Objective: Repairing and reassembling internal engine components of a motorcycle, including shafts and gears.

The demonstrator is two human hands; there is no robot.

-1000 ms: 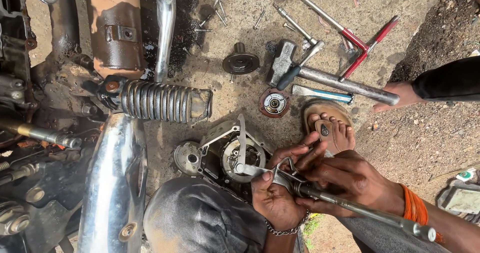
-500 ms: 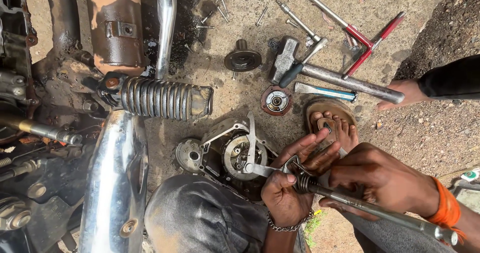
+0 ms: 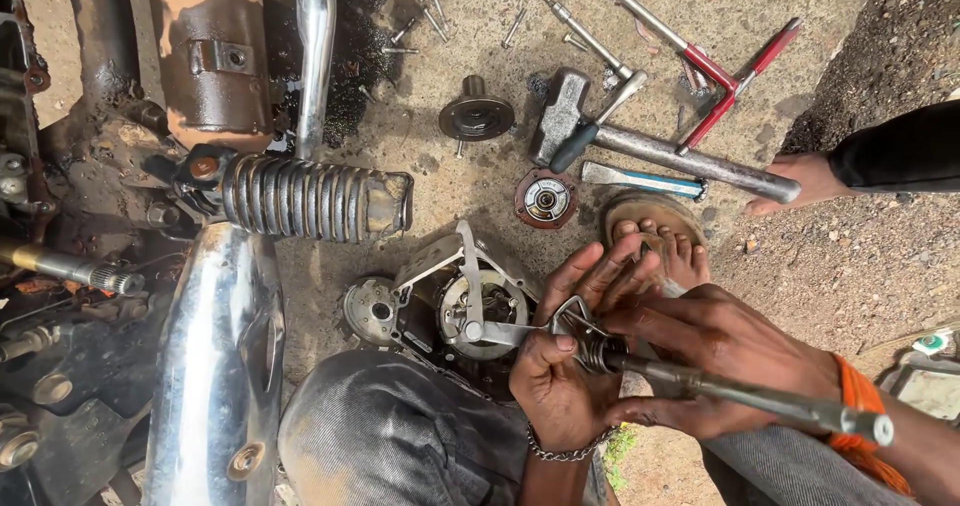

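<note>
Here, our left hand (image 3: pixel 560 381) is closed around the bent metal arm (image 3: pixel 500 332) of a round engine part (image 3: pixel 470 311), thumb pressed across it, with a coiled spring (image 3: pixel 592 348) pinched at our fingertips. Our right hand (image 3: pixel 715 351) wraps the front end of a long steel rod (image 3: pixel 750 394), knuckles up, fingers clamped around it. The rod's long axis runs from lower right toward upper left; its tip meets the spring, and its far end sticks out past our orange wristband (image 3: pixel 862 418). The engine part lies on the sandy ground (image 3: pixel 480 196) just above our knee, beside a smaller round cover (image 3: pixel 370 311). Above it a ribbed rubber footrest (image 3: pixel 315 199) points right, next to a chrome exhaust pipe (image 3: pixel 215 366). Farther out lie a hammer (image 3: pixel 660 146), a blue-handled chisel (image 3: pixel 645 180), a red-jointed spanner (image 3: pixel 715 76) and scattered bolts (image 3: pixel 430 16). Our sandalled foot (image 3: pixel 660 246) rests just beyond our hands, and another person's hand (image 3: pixel 805 176) touches the hammer's handle end.
</note>
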